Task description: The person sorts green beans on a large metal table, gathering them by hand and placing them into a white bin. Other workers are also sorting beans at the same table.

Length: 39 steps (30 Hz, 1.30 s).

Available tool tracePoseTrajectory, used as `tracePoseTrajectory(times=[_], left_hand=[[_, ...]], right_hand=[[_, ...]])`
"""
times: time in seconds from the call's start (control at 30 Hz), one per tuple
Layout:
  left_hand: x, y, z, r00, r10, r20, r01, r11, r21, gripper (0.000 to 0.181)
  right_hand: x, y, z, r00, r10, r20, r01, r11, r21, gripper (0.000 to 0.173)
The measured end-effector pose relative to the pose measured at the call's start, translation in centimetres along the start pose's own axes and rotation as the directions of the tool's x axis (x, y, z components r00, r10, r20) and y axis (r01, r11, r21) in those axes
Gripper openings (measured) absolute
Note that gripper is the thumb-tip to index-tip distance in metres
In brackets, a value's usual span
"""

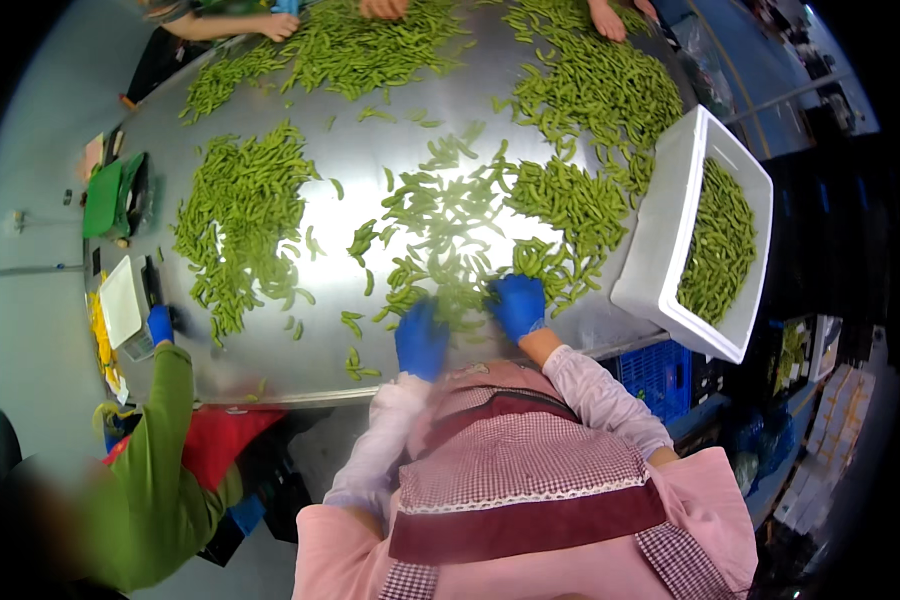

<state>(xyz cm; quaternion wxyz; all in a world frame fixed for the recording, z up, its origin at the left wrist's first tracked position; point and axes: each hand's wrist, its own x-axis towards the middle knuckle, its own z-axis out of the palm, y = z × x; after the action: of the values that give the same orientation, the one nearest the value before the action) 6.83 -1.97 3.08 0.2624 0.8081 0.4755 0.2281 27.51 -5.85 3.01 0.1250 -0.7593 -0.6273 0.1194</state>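
Loose green edamame pods (450,240) lie spread over a stainless-steel table (390,142) in front of me. My left hand (422,341), in a blue glove, is at the near edge of these pods and is motion-blurred. My right hand (519,306), gloved in blue too, touches the near side of a denser heap of pods (570,202). Its fingertips are hidden among the pods, so a grip cannot be made out. A few single pods (356,364) rest to the left of my left hand.
At the right edge, a white foam box (652,232) holding pods (720,247) leans tilted. A blue plastic crate (654,379) sits below. To the left, a co-worker's gloved hand (160,325) is beside a scale (126,300). Other people's hands (607,21) reach over far heaps (375,45).
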Motion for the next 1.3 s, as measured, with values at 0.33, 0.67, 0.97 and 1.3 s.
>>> tracePoseTrajectory(times=[0.33,0.67,0.97,1.3], left_hand=[[-0.3,1.6,-0.4,0.659,0.094,0.747,0.603,-0.660,-0.449,0.034],[-0.7,3.2,-1.5,0.376,0.128,0.918,0.907,-0.253,-0.336,0.037],[-2.1,1.5,1.1,0.579,0.064,0.813,0.797,-0.254,-0.547,0.036],[-0.7,1.9,1.2,0.524,0.165,0.836,0.754,-0.546,-0.365,0.043]], right_hand=[[-3.6,-3.1,-3.4,0.987,-0.131,0.097,0.088,0.927,0.366,0.020],[-2.3,5.4,-3.9,0.963,0.243,-0.116,-0.238,0.969,0.060,0.018],[-3.5,5.3,-5.0,0.797,0.601,0.056,-0.518,0.634,0.574,0.021],[-5.5,4.4,-4.8,0.986,0.165,0.013,-0.166,0.977,0.134,0.017]])
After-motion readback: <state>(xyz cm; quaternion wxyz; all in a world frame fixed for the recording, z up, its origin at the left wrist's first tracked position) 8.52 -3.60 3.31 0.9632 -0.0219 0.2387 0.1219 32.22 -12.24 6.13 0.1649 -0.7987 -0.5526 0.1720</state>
